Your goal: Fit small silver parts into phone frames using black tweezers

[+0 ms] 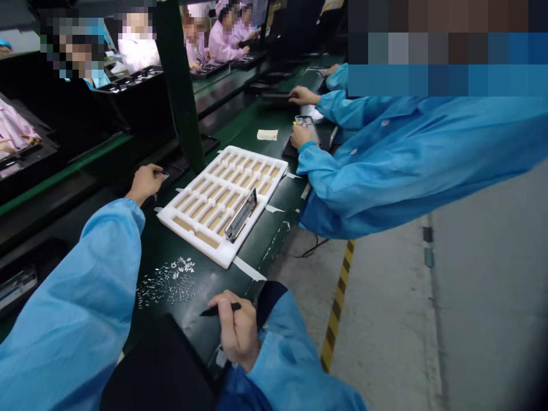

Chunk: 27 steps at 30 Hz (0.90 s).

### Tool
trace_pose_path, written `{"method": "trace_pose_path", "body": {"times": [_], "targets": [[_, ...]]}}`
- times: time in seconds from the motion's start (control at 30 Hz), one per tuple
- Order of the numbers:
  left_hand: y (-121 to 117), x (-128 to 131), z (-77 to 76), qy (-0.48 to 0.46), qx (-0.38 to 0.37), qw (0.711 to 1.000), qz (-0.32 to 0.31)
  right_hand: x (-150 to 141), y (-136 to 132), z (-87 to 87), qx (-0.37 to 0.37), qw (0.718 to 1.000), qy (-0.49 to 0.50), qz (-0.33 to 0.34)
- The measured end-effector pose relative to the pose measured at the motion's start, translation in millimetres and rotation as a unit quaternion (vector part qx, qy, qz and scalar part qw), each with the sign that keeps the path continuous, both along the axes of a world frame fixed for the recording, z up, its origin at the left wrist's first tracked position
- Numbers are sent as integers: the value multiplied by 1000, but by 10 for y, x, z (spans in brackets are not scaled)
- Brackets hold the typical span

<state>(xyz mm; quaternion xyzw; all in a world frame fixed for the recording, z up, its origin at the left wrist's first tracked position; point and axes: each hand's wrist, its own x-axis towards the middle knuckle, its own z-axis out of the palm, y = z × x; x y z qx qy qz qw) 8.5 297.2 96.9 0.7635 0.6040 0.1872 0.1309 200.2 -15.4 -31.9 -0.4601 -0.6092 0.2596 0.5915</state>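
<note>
My right hand [238,328] is closed around black tweezers [209,311], their tip pointing left above the green bench. Many tiny shiny metal parts [169,282] lie loose on the bench left of that tip. Stretched forward past the foam tray's left corner, my left hand [146,184] has its fingers bent around a small shiny-edged piece, mostly hidden, whose kind I cannot make out. A white foam tray [222,256] with rows of slots lies on the bench between and beyond my hands. One phone frame [241,216] stands on edge in a slot on its right side.
A dark flat board [165,365] lies close in front of me. White tape strips [249,268] mark the bench around the tray. A green post [180,85] rises behind it. At the right, a co-worker in a blue sleeve [342,171] handles a phone [309,128]. Other people sit across.
</note>
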Motion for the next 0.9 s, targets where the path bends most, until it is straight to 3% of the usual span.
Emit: {"method": "trace_pose_path", "body": {"times": [0.1,0.23,0.33,0.4,0.53,0.67,0.77,0.9], "targets": [[-335,601,-73,-2,6,999,-43,-1,10,-8,1,1000,-6,3],[-879,1365,-303,6,-4,992,-128,-4,18,3,-8,1000,-9,-8],[-1138,1628,-373,22,9,992,-121,1,20,9,-13,1000,-8,-23],[-1232,1640,-287,24,24,993,-109,15,19,-2,-14,1000,-6,-26],[-1471,1368,133,-3,84,993,-81,62,10,-54,-56,998,17,-20],[-2043,806,484,-35,153,987,-46,100,35,-64,-140,984,111,19],[-2642,292,481,-44,168,984,-49,116,100,-33,-198,961,184,65],[-3407,-300,173,1,95,992,-78,137,209,-29,-223,956,172,85]]}}
